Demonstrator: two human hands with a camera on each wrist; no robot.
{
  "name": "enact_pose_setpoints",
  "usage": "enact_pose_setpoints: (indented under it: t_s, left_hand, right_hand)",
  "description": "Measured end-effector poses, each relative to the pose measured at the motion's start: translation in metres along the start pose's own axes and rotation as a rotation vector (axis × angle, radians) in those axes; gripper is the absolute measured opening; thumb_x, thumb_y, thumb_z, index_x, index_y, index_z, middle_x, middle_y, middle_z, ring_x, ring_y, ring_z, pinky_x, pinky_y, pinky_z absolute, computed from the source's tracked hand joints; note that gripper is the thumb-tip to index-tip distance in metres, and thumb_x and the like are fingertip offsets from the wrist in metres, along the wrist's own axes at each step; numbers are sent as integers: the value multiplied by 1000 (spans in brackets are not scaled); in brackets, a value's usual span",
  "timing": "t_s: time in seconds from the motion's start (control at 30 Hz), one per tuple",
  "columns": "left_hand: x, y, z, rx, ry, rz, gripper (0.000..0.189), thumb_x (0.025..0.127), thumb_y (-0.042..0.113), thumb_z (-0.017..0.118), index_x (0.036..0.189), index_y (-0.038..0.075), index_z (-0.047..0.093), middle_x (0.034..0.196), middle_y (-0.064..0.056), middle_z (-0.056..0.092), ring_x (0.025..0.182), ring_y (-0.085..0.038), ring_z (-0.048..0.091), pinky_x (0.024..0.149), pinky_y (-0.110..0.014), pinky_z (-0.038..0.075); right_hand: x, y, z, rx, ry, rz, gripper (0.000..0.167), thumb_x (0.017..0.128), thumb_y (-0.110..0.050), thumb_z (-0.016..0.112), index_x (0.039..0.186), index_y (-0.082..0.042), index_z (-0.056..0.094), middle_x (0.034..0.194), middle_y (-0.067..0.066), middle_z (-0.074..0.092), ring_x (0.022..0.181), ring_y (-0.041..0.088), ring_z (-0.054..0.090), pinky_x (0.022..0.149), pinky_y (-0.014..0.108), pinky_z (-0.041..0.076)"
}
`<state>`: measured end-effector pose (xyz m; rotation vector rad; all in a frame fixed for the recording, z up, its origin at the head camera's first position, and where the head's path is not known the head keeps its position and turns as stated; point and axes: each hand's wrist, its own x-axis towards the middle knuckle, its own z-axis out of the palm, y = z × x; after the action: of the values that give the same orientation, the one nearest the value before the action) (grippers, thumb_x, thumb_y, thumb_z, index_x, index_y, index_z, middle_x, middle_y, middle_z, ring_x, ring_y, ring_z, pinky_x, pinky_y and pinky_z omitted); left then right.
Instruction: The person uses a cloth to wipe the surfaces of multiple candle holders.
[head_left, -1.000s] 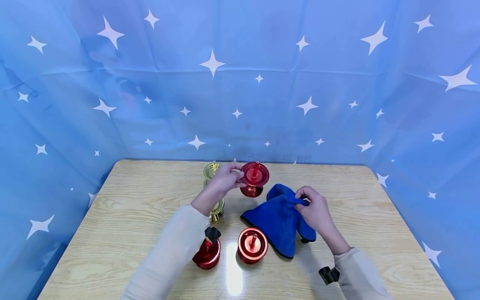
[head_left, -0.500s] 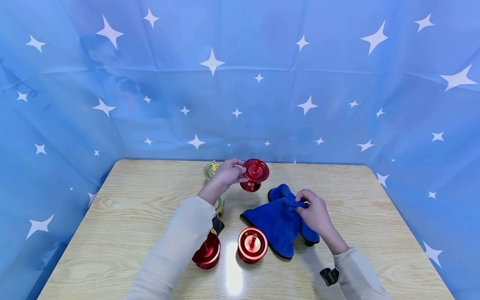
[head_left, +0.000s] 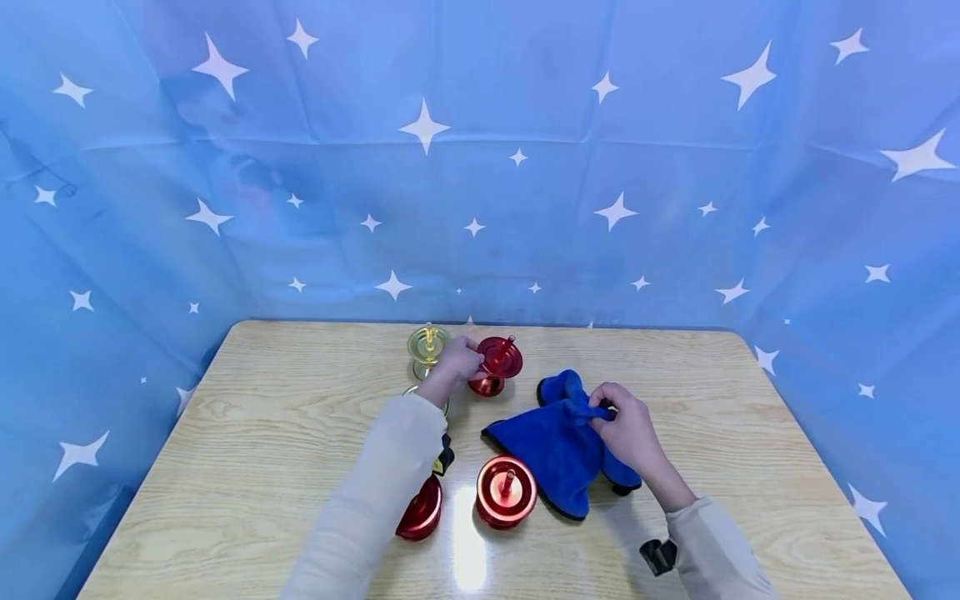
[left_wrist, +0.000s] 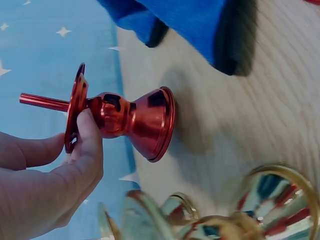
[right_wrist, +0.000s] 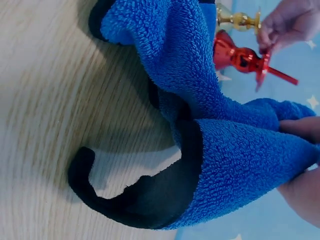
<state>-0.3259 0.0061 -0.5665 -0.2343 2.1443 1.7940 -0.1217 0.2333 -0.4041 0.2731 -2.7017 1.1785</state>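
My left hand (head_left: 459, 360) pinches the dish rim of a red metallic candle holder (head_left: 487, 385) near the back of the table. In the left wrist view this candle holder (left_wrist: 150, 122) shows a flared foot, a round dish and a thin spike; whether its foot touches the table I cannot tell. My right hand (head_left: 626, 425) pinches a gathered fold of a blue cloth (head_left: 551, 450) with dark edging. The cloth's lower part drapes down to the tabletop. Just left of my left hand stands a gold candle holder (head_left: 428, 343).
Another red candle holder (head_left: 507, 492) stands in front of the cloth. A further red one (head_left: 422, 510) and a second gold one are partly hidden by my left sleeve (head_left: 375, 492). The wooden table (head_left: 270, 417) ends at a blue starred curtain (head_left: 480, 167).
My left hand moved the red candle holder slightly up and right, then back left and down towards the gold one. The right hand stays nearly still; the cloth's hanging edge shifted a little right.
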Motion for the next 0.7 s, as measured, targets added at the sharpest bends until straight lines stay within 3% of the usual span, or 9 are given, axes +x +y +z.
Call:
enact_pose_setpoints:
  t_s: [0.07,0.17,0.27,0.33,0.4,0.57,0.63,0.7]
  left_hand:
    - [17,-17,2,-11,8,-17,17,85,-8,48,102,-5,46,92,-19,47,61,-26,61,55,-31,55]
    - [32,-32,1,-66,0,-47,22,79,-12,44,99,-5,44,90,-18,46,56,-25,59,51,-31,54]
    - [32,-32,-1,-123,-21,-102,29,78,-13,37,105,-4,44,90,-20,49,60,-26,60,54,-30,54]
    - [20,-24,-1,-143,-30,-111,35,79,-13,34,112,-5,43,91,-22,52,64,-27,61,56,-31,54]
    - [0,-9,-2,-156,-46,-115,38,83,-12,36,119,-4,44,95,-21,55,73,-26,62,61,-32,55]
    - [-49,25,-5,-182,-94,-54,39,85,-8,37,124,-7,42,91,-17,57,76,-22,62,58,-31,54]
    - [-55,30,-6,-177,-111,-46,41,85,-7,39,126,-6,41,92,-16,57,78,-22,61,60,-33,54]
    - [-48,26,-5,-155,-126,-32,45,84,-7,43,129,-7,39,95,-17,57,81,-23,60,62,-34,54]
  right_hand:
    - [0,0,0,-1,-3,4,28,67,20,63,77,-4,52,83,9,55,80,25,52,66,38,47]
    - [0,1,0,-8,-2,11,29,66,20,63,76,-5,52,82,9,55,79,24,52,65,37,47]
    - [0,2,1,-15,0,12,29,65,20,63,76,-5,52,81,8,55,78,23,52,64,36,46]
    - [0,3,1,-17,1,9,29,65,20,63,76,-5,52,81,8,55,78,23,52,64,36,45]
    - [-1,3,1,-19,2,4,29,65,20,63,76,-5,52,81,8,55,78,24,52,65,37,45]
    - [-1,3,2,-23,4,0,29,65,20,63,76,-5,52,81,8,55,78,24,52,65,37,46]
    - [-1,3,2,-26,6,-1,30,65,20,63,76,-5,52,80,8,55,78,24,52,65,37,46]
    - [0,3,2,-24,7,-3,29,65,20,63,76,-5,53,81,8,55,78,24,52,65,37,46]
